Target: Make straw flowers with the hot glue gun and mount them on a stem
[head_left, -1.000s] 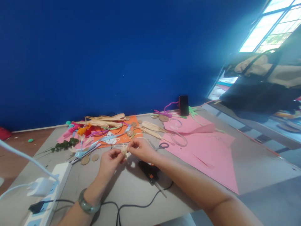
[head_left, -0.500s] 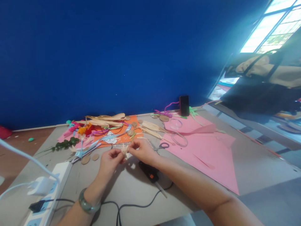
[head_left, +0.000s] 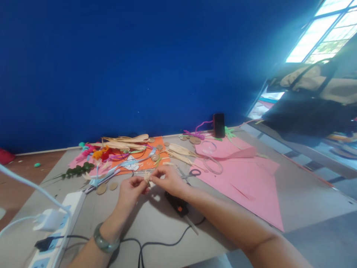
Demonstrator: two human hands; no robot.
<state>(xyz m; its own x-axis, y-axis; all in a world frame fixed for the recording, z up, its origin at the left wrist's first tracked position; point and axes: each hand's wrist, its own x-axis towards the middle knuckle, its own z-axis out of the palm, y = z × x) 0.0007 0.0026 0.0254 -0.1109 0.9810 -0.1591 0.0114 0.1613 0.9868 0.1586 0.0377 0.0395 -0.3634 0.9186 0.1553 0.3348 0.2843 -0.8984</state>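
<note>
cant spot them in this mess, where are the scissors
Head view: the scissors lie on the table just right of the right hand, at the pink paper's left edge.

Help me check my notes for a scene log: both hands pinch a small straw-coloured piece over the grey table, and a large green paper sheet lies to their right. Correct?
Not quite. The head view shows the large paper sheet is pink, not green. The rest holds: left hand and right hand both pinch the small straw-coloured piece over the grey table.
</note>
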